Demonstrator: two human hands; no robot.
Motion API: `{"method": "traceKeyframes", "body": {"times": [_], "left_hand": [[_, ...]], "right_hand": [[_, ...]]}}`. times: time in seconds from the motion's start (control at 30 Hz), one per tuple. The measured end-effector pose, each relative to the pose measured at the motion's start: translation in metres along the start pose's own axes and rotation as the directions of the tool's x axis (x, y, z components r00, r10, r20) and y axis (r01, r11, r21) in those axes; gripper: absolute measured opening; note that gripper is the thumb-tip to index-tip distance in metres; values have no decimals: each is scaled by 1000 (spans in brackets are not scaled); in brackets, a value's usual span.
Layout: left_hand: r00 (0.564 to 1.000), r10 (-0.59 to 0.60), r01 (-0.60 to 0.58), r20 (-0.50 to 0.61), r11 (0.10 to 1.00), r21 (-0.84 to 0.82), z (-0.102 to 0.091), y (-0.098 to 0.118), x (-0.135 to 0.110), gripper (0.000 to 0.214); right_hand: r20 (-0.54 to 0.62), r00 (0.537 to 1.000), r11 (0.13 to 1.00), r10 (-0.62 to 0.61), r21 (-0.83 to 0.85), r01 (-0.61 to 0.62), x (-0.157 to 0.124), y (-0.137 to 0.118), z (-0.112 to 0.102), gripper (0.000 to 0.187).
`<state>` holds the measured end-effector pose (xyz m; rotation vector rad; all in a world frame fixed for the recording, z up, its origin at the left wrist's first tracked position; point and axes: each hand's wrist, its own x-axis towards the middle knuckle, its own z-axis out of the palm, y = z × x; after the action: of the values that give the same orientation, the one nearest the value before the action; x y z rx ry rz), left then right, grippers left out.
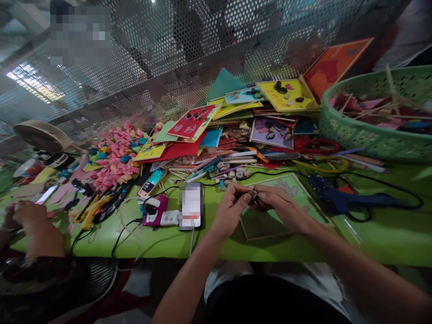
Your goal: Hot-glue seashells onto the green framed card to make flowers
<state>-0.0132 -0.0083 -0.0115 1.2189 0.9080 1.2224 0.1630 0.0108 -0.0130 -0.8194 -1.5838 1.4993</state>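
My left hand (pixel 230 208) and my right hand (pixel 279 203) meet over a green framed card (pixel 305 200) lying on the green table (pixel 388 234). Both hands pinch a small dark piece (pixel 254 196) between their fingertips, just above the card's near-left part. The piece is too small to name. A heap of small pebbles and sticks (pixel 232 172) lies just beyond my hands.
A blue glue gun (pixel 340 198) with a black cord lies right of the card. A green basket (pixel 374 121) stands at far right. Coloured cards (pixel 270 130) pile at the back. A phone (pixel 191 206) lies left of my hands. Another person's hand (pixel 29 213) rests at far left.
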Motion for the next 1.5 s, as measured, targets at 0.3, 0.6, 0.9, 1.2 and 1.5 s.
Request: {"method": "traceKeyframes", "body": {"times": [0.3, 0.6, 0.9, 1.2, 1.5], "left_hand": [[1000, -1, 0, -24, 1000, -30, 2, 3, 1, 36], [1000, 21, -21, -3, 1000, -17, 2, 0, 1, 32], [999, -2, 1, -48, 1000, -18, 2, 3, 1, 37], [999, 33, -33, -10, 999, 10, 1, -2, -1, 32], [999, 16, -17, -28, 1000, -23, 2, -2, 0, 32]], "right_hand": [[21, 1000, 1000, 5, -20, -5, -2, -2, 1, 30], [13, 999, 990, -40, -131, 42, 0, -9, 2, 22], [-21, 1000, 996, 12, -84, -14, -2, -1, 2, 24], [-49, 999, 985, -17, -175, 8, -2, -10, 4, 29], [-47, 999, 994, 12, -108, -17, -1, -4, 3, 24]]}}
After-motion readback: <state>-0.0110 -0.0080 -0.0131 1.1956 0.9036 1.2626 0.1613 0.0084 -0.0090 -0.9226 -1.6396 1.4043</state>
